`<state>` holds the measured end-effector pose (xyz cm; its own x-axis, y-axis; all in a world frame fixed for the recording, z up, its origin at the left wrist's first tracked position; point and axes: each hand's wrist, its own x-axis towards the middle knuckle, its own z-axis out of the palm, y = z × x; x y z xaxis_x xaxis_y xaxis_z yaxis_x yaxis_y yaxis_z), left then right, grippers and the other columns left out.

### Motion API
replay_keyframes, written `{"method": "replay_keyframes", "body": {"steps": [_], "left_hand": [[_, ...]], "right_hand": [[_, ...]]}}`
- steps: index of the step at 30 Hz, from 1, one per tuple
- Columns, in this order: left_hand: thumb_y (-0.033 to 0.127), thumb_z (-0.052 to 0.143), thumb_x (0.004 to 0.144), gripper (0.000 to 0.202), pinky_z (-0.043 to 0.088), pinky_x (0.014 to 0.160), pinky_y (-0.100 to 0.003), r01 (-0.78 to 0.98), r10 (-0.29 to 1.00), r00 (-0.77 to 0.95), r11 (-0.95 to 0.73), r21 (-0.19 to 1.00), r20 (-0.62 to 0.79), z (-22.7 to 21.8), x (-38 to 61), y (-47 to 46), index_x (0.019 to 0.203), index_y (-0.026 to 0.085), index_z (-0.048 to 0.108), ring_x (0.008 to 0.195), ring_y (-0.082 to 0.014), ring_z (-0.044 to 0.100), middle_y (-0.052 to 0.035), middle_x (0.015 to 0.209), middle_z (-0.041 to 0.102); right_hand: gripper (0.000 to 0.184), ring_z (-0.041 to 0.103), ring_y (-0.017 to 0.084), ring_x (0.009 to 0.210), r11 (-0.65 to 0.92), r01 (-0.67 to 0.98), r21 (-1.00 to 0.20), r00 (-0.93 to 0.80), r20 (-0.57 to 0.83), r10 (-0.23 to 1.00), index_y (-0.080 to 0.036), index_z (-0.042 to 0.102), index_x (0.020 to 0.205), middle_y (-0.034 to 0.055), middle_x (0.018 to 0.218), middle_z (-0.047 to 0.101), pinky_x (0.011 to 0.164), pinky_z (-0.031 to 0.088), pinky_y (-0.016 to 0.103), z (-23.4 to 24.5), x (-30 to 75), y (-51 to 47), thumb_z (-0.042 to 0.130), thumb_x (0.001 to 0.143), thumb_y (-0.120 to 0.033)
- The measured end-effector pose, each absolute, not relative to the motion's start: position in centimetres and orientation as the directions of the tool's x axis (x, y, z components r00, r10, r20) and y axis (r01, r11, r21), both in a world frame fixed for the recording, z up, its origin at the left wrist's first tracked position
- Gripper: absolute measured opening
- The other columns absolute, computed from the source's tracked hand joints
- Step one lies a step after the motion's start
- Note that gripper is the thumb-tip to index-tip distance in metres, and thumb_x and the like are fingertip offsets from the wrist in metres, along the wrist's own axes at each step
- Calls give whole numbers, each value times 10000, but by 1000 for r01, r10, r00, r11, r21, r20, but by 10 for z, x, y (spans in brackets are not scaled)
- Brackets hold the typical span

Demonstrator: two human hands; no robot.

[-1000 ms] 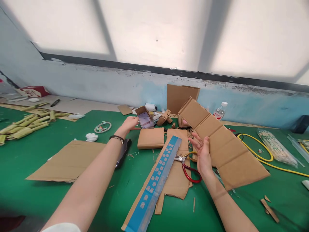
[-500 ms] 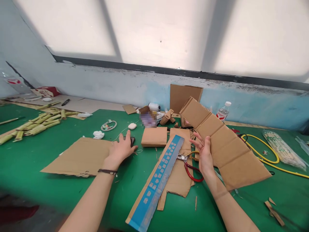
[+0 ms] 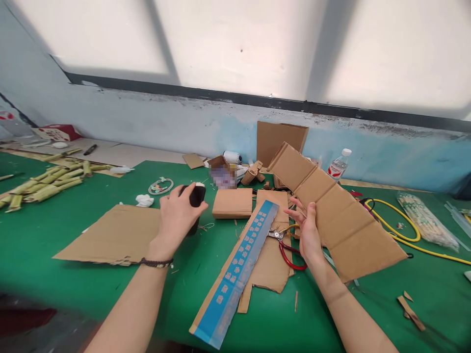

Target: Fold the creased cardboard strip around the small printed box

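My left hand (image 3: 176,214) is closed around a black phone (image 3: 197,195), raised and tilted above the green table; the fingers hide part of it. On the right, my right hand (image 3: 308,231) holds a long creased cardboard strip (image 3: 334,211), its thumb over the near edge and its other fingers spread apart. The strip slants above the table. Between my hands lies a blue-printed cardboard strip (image 3: 235,277) on a flat brown cardboard piece (image 3: 270,269). Red-handled scissors (image 3: 281,245) rest beside my right hand, and a small cardboard box (image 3: 232,203) sits behind.
A cardboard sheet (image 3: 110,233) lies by my left forearm. Green stalks (image 3: 55,182) are piled at far left. A plastic bottle (image 3: 338,165), a yellow cable (image 3: 415,235) and a bag of sticks (image 3: 427,220) stand or lie at right. The wall (image 3: 158,122) borders the back.
My left hand has closed around the phone and lifted it off the table. My right hand still holds the creased cardboard strip. The view has shifted slightly.
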<state>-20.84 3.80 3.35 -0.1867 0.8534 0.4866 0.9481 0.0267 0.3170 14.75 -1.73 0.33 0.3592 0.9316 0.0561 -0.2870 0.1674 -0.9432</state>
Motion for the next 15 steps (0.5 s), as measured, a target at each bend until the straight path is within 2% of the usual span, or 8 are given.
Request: {"method": "replay_keyframes", "body": {"steps": [2, 4, 7, 9, 10, 13, 15], "left_hand": [[376, 763, 930, 631, 455, 1269, -675, 909, 799, -183, -85, 409, 572, 54, -188, 32, 1532, 209, 678, 1457, -460, 608, -169, 1606, 661], [382, 785, 914, 656, 488, 1266, -636, 837, 790, -138, -229, 497, 597, 72, -157, 26, 1543, 225, 679, 1435, -427, 638, -166, 1579, 673], [364, 800, 900, 669, 589, 1177, -532, 570, 812, -61, -450, 688, 581, 82, -95, 22, 1542, 244, 653, 1301, -328, 722, -121, 1490, 722], [350, 809, 913, 633, 620, 1107, -490, 384, 852, -1, -482, 787, 523, 76, -51, 23, 1516, 245, 649, 1227, -295, 744, -115, 1412, 752], [333, 824, 906, 631, 606, 1120, -492, 333, 857, -2, -485, 808, 515, 71, -31, 24, 1503, 233, 649, 1247, -301, 732, -130, 1413, 746], [274, 873, 871, 672, 517, 1223, -543, 351, 861, -21, -470, 810, 508, 54, 12, 27, 1496, 225, 633, 1375, -342, 659, -151, 1469, 709], [242, 883, 849, 712, 469, 1260, -566, 404, 865, -41, -443, 800, 500, 46, 25, 26, 1509, 229, 618, 1421, -363, 614, -154, 1473, 694]], "right_hand": [[687, 870, 245, 1128, 170, -312, -935, 330, 61, 942, -351, 895, 1228, 26, 1468, 834, 997, 683, 361, 3, 144, -20, 584, 994, -918], [698, 871, 251, 1127, 153, -349, -924, 277, 54, 959, -346, 889, 1262, 43, 1470, 833, 846, 707, 312, 3, 137, -23, 606, 984, -920], [795, 888, 270, 1054, 46, -426, -904, 170, -30, 985, -308, 843, 1394, 102, 1317, 889, 700, 700, 287, -2, 123, -29, 595, 976, -938], [831, 896, 278, 982, -31, -472, -881, 99, -88, 991, -286, 809, 1455, 113, 1257, 903, 668, 706, 308, -7, 115, -33, 605, 976, -934], [820, 896, 286, 976, -52, -492, -869, 84, -106, 991, -277, 811, 1448, 111, 1257, 902, 668, 715, 327, -9, 111, -34, 617, 979, -922], [709, 869, 323, 1150, -26, -547, -837, 137, -119, 983, -287, 836, 1408, 84, 1363, 874, 729, 744, 373, -13, 106, -33, 652, 1011, -845], [668, 812, 331, 1313, -2, -565, -825, 196, -137, 971, -325, 804, 1472, 54, 1476, 828, 779, 750, 377, -13, 105, -32, 651, 1031, -804]]}}
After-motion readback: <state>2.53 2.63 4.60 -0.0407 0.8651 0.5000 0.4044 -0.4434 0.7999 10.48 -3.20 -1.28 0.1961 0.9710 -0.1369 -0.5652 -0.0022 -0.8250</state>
